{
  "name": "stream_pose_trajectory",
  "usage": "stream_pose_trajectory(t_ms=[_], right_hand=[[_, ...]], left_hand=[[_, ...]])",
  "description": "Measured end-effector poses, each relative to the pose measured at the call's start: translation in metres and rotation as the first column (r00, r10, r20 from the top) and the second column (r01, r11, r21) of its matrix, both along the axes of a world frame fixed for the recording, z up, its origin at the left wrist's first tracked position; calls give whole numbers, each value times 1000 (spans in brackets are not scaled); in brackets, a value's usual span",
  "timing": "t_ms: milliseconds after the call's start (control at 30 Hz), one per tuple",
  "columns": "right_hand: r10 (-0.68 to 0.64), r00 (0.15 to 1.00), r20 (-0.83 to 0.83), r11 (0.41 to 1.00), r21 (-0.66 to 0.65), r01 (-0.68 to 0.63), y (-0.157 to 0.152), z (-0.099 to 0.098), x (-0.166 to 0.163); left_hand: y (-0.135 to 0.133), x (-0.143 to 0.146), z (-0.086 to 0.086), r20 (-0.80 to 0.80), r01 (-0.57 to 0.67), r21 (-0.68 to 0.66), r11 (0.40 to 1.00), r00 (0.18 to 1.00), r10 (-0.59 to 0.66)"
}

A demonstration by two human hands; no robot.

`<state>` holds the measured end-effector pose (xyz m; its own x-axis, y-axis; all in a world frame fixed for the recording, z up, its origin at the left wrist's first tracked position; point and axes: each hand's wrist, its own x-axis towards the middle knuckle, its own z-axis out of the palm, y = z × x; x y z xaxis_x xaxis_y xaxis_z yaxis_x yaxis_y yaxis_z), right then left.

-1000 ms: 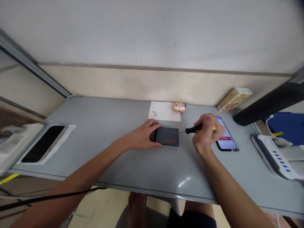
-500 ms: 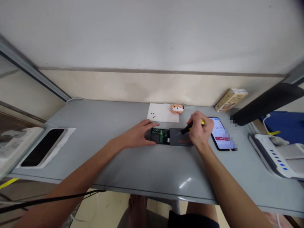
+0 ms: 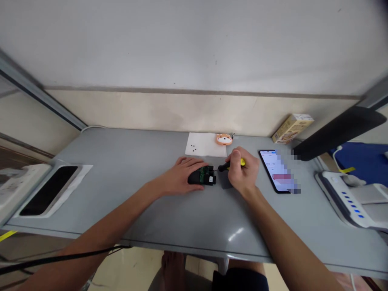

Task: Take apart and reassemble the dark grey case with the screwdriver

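My left hand lies on the grey table, fingers curved over the left end of a small black device base whose green circuit board shows. My right hand is closed round a screwdriver with a black and yellow handle, its tip pointing left at the board's right end. A dark grey cover lies flat under my right hand, mostly hidden. Behind, a white paper sheet carries a few small black screws.
An orange animal-shaped trinket sits by the paper. A lit phone lies right of my hand, a cardboard box leans at the wall. A white charger unit stands far right, a black-screened device far left.
The dark cover slid right off the base and the green board came into view. My right hand moved left with the screwdriver and now covers the cover. The left hand stayed on the base.
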<state>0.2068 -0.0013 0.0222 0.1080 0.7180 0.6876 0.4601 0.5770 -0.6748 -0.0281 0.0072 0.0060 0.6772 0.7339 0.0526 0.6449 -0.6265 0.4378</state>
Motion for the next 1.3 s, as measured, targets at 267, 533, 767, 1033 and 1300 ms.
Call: stream_pose_trajectory(t_ms=[267,533,767,1033,1300], right_hand=[[52,996,72,999,-11,-51,3,-1,1],[45,998,39,999,-1,-45,2,0,-1],[70,994,85,992,99,-79,4,0,-4],[26,998,54,996,80,-31,4,-4,-2],[31,999,29,996,82,-34,3,-4,-2]], left_hand=[[-3,9,-5,54,-27,32,999,998,26],[-7,10,-9,95,-71,42,997,993,67],[-7,10,-9,83,-62,79,995,995,55],[-6,8,-10,74,-55,82,995,996,49],[-1,5,-9,69,-30,80,996,997,25]])
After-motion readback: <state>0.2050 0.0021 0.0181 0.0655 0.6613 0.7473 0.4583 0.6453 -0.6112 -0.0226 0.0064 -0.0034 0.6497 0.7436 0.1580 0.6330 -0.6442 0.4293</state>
